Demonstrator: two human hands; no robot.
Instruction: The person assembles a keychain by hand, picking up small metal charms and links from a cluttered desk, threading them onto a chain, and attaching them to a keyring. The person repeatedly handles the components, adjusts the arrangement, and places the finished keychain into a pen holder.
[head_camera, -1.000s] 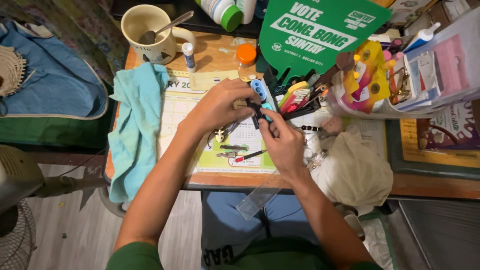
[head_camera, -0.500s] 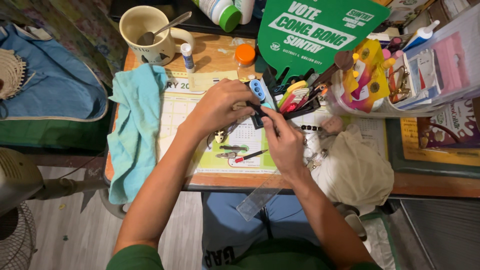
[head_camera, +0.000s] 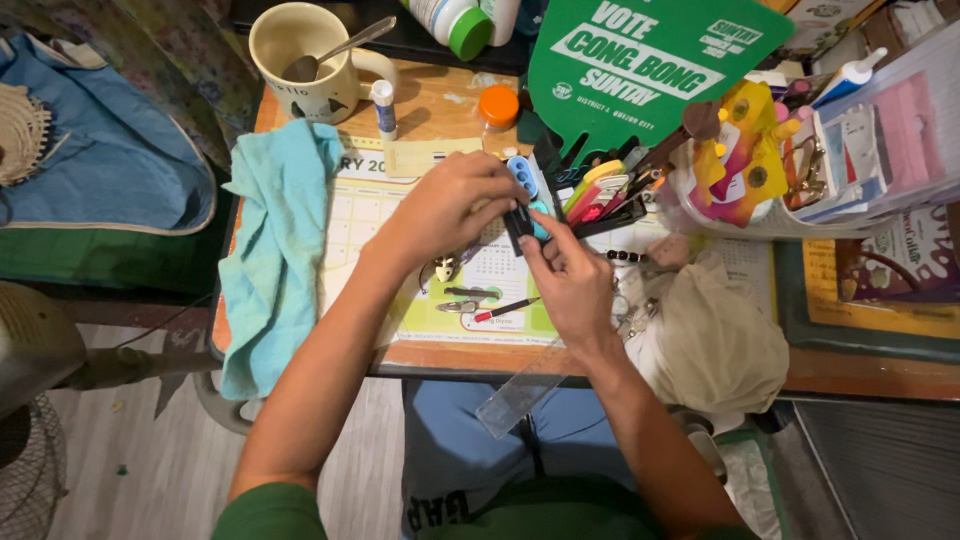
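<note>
- Left hand (head_camera: 445, 212): fingers curled down onto the top of a small black object (head_camera: 518, 226), gripping it over the middle of the bench (head_camera: 440, 352).
- Right hand (head_camera: 570, 280): fingertips pinch the same black object from the near-right side; both hands closed on it. What the object is cannot be told.
- Just beyond the fingers: small blue sharpener (head_camera: 520, 178).
- On the calendar sheet (head_camera: 370, 215), near the hands: red-tipped pen (head_camera: 505, 309).
- Left: teal cloth (head_camera: 275, 250). Far left: mug (head_camera: 305, 60) with spoon.
</note>
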